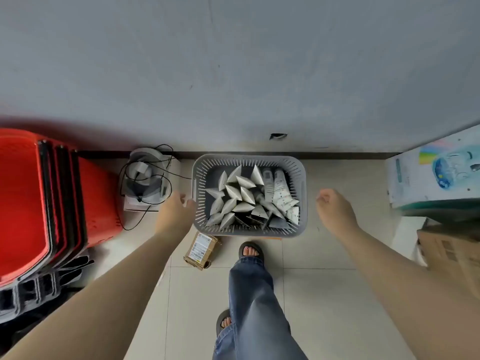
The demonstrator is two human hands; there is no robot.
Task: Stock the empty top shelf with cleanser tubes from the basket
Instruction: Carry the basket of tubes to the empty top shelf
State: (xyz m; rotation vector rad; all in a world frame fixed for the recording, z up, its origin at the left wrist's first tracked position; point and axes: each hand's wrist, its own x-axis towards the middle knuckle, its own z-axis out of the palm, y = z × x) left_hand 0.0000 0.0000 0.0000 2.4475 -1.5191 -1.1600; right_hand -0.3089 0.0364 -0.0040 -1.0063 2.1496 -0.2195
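A grey slotted basket (pixel 301 178) stands on the tiled floor against the wall, filled with several white cleanser tubes (pixel 240 197), most standing with their crimped ends up, a few lying flat at the right side. My left hand (pixel 175 207) is at the basket's left rim, fingers apart and touching or nearly touching its edge, holding nothing. My right hand (pixel 333 206) hovers just right of the basket, fingers loosely curled, holding nothing. No shelf is in view.
A stack of red shopping baskets (pixel 33 203) fills the left. A small white appliance with a tangled black cable (pixel 146 178) sits left of the basket. A small cardboard parcel (pixel 201 249) lies near my feet. Printed boxes (pixel 436 175) and a carton (pixel 452 250) stand at the right.
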